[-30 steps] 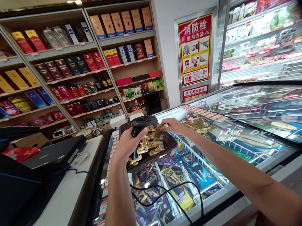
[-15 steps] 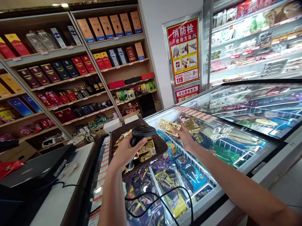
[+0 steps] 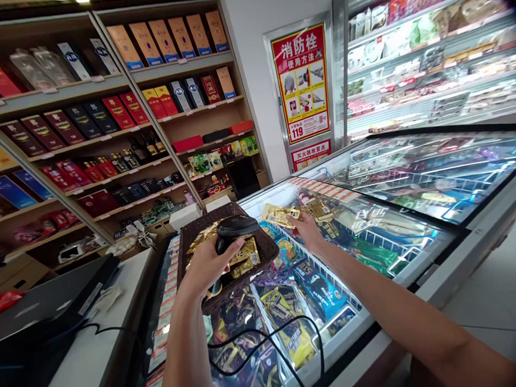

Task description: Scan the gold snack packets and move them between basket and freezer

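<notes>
Our left hand point(image 3: 205, 264) is closed round the corded barcode scanner point(image 3: 234, 227) over the wicker basket point(image 3: 267, 253). Our right hand point(image 3: 306, 231) pinches one gold foil packet point(image 3: 280, 214) at the scanner's 2 o'clock, above the freezer lid point(image 3: 413, 232). We judge the work partway: a few loose packets point(image 3: 321, 209) lie on the lid at the basket's 2 o'clock, while heaped packets point(image 3: 243, 257) fill the basket.

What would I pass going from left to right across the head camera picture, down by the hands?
Black device → left hand → black scanner → gold packet → right hand → far freezer lid.
</notes>
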`<state>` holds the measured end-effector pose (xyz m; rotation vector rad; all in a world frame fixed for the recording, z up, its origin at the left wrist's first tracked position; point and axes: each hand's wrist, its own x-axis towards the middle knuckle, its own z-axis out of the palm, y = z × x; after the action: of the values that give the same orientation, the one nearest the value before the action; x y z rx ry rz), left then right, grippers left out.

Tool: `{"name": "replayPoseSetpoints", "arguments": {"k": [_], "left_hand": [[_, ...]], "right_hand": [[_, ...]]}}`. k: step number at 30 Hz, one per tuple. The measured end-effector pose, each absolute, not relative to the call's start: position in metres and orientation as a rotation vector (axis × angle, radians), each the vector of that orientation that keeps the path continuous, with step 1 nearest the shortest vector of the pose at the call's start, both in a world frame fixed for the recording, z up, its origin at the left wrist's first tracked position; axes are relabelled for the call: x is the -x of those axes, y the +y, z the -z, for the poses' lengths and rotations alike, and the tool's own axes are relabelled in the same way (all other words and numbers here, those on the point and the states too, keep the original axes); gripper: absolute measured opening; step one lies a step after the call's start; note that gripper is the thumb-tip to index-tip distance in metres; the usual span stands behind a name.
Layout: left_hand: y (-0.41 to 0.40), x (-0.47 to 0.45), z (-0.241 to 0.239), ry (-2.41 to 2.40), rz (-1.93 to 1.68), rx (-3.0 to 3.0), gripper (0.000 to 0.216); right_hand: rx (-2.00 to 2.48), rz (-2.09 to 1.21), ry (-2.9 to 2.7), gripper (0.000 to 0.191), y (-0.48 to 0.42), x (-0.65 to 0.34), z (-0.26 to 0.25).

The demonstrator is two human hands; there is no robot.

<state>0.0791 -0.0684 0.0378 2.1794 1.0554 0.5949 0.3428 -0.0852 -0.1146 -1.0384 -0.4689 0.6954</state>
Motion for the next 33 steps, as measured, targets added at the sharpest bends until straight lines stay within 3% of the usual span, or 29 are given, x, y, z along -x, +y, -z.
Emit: {"name": "replayPoseSetpoints", "arguments": {"k": [10, 15, 21, 26, 30, 31, 33], "left_hand": [[-0.073, -0.080, -0.042, 1.116, -0.609, -2.203, 0.049], [-0.076, -0.080, -0.042, 1.093, -0.626, -2.152, 0.050], [-0.072, -0.069, -0.048, 1.088, -0.706, -2.070, 0.052], [-0.067, -0.053, -0.055, 1.162, -0.750, -2.010, 0.055], [-0.068, -0.045, -0.058, 1.156, -0.839, -1.931, 0.055], [-0.069, -0.043, -0.058, 1.157, -0.860, -1.922, 0.055], [-0.071, -0.041, -0.059, 1.149, -0.873, -1.921, 0.053]], "right_hand": [[1.009, -0.399, -0.151, 0.025, -0.066, -0.412, 0.138], [1.112, -0.217, -0.188, 0.035, -0.068, -0.417, 0.146], [1.363, -0.130, -0.560, 0.045, -0.074, -0.380, 0.140], [1.491, 0.016, -1.186, 0.028, -0.075, -0.321, 0.107], [1.582, -0.100, -1.656, 0.015, -0.063, -0.259, 0.077], [1.661, -0.135, -1.680, 0.017, -0.058, -0.243, 0.072], [1.838, -0.190, -1.678, 0.037, -0.050, -0.212, 0.066]]}}
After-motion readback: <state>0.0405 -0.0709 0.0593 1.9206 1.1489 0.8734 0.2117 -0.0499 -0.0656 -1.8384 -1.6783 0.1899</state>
